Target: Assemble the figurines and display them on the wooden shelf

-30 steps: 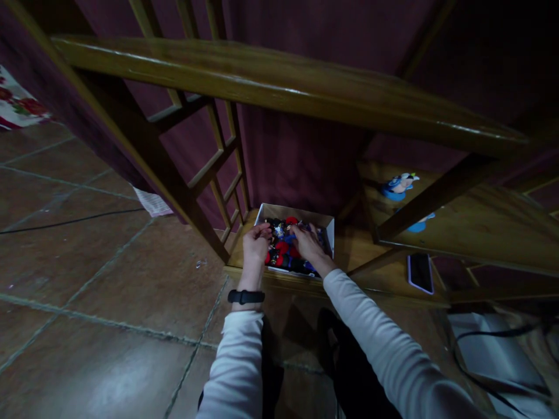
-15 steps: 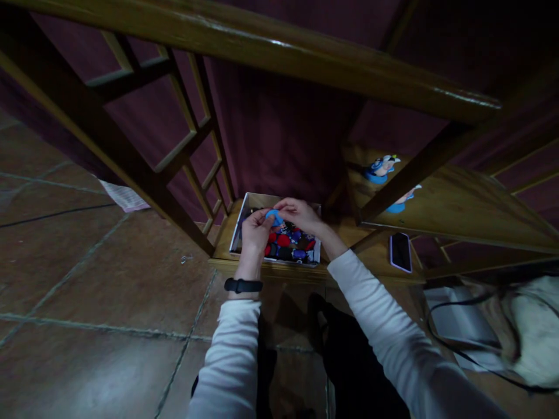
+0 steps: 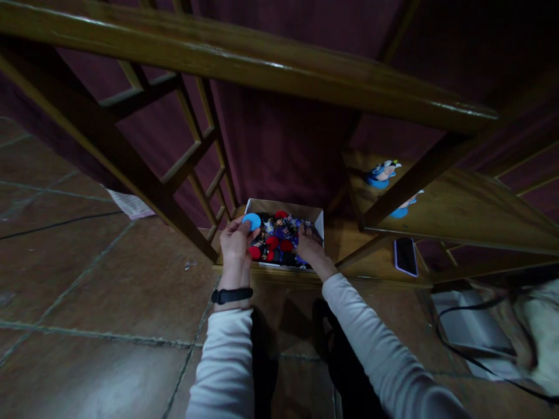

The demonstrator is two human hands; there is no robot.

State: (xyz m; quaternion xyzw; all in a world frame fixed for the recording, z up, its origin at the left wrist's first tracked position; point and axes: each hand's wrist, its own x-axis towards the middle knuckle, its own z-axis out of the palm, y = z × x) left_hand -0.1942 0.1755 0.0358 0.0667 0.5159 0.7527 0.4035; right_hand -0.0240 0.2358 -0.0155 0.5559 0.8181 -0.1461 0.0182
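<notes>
My left hand (image 3: 236, 240) is closed on a round blue base (image 3: 252, 222), pinched between thumb and fingers above the left side of an open cardboard box (image 3: 283, 206). Small figurines (image 3: 282, 230) with red, purple and black round bases lie jumbled in the box. Inside its right side, my right hand (image 3: 311, 247) reaches down among them with its fingers partly stretched. Nothing shows in that hand, though its fingertips are hard to make out in the dim light.
On the wooden shelf (image 3: 449, 203) at right stand two figurines with blue bases, one a white-and-blue figurine (image 3: 384, 171). A phone (image 3: 405, 256) lies on the lower board. Wooden lattice (image 3: 192, 151) rises at left, a thick wooden rail (image 3: 262, 61) crosses above, and a bag (image 3: 544, 331) is at lower right.
My right hand has let go of the blue base and moved right and down into the box. My left hand keeps the base and has shifted left, turning its flat face up.
</notes>
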